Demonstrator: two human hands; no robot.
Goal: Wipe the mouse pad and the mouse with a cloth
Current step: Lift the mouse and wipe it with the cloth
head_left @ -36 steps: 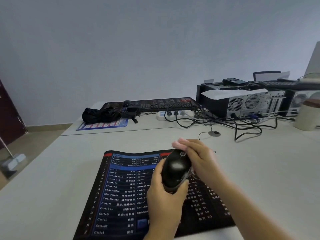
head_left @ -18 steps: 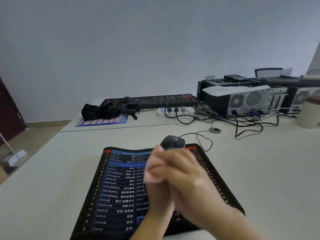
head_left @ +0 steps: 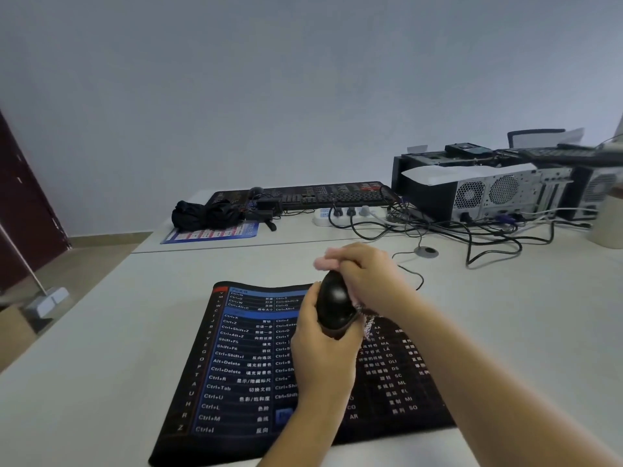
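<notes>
The black mouse is lifted off the desk, tilted up, above the far part of the black and blue shortcut-printed mouse pad. My left hand grips it from below and from the near side. My right hand presses a pink cloth against the mouse's far right side; most of the cloth is hidden inside the fist. The mouse cable trails off to the right behind my right hand. My forearms cover the middle of the pad.
At the back of the white desk lie a black keyboard, a white power strip, tangled cables and computer towers. A black bag sits back left, a desk grommet behind my hands.
Half a second ago the mouse rested at the pad's far edge with both hands together nearer me. Now my left hand holds it up again and the right hand's cloth is against it.
</notes>
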